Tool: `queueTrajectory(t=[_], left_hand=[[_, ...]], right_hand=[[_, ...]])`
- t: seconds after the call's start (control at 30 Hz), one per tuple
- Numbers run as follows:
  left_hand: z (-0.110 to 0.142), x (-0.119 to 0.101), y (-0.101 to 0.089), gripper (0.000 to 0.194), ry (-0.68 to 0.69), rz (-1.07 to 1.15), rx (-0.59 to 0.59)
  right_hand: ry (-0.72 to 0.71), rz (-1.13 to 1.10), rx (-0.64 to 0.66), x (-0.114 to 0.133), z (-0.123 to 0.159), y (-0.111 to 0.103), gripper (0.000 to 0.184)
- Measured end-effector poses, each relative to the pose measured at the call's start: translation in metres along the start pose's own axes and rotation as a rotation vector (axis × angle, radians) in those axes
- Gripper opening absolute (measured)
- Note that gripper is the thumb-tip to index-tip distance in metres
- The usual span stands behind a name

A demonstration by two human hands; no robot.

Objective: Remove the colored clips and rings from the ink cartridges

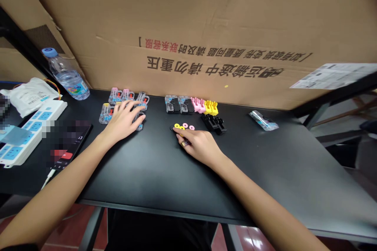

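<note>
My left hand point(123, 119) lies with its fingers spread over a group of transparent plastic connectors point(141, 100) with pink, orange and blue parts. Its fingertips touch the connector nearest the thumb side point(139, 125). My right hand point(198, 145) rests on the black table point(153, 172), its fingertips at a small row of yellow and pink rings point(184, 126). Its thumb is hidden. Beyond those rings stand two transparent connectors with black parts point(179, 104), pink pieces point(198, 105), yellow pieces point(211, 107) and black pieces point(213, 123).
To the left are a white power strip point(29, 133), a blurred phone on a cable point(69, 143), a white bag point(29, 96) and a water bottle point(67, 74). A small transparent packet point(263, 120) lies at the right. A large cardboard sheet point(206, 27) stands behind the table.
</note>
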State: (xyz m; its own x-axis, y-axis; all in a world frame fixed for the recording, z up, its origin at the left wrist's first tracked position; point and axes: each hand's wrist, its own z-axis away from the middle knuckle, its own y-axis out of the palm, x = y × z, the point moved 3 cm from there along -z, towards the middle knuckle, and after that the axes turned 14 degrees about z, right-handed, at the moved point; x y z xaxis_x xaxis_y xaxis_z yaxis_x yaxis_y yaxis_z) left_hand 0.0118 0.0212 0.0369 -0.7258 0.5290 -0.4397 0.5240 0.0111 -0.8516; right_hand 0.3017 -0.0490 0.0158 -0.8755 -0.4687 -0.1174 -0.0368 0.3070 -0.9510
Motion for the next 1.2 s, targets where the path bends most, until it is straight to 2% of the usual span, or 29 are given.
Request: queueTrajectory(t=[0.23, 0.53, 0.87, 1.2], left_hand=[[-0.001, -0.006, -0.002, 0.043, 0.016, 0.034, -0.036], [0.002, -0.017, 0.003, 0.033, 0.147, 0.021, -0.028], [0.003, -0.021, 0.002, 0.033, 0.158, 0.028, -0.009], [0.003, -0.023, 0.003, 0.034, 0.166, 0.044, 0.008]], right_hand=[[0.134, 0.031, -0.111, -0.012, -0.01, -0.016, 0.039], [0.093, 0.052, -0.035, -0.021, -0.02, -0.009, 0.046], [0.051, 0.138, 0.012, -0.008, -0.045, -0.003, 0.05], [-0.066, 0.086, 0.01, 0.021, -0.03, -0.015, 0.043]])
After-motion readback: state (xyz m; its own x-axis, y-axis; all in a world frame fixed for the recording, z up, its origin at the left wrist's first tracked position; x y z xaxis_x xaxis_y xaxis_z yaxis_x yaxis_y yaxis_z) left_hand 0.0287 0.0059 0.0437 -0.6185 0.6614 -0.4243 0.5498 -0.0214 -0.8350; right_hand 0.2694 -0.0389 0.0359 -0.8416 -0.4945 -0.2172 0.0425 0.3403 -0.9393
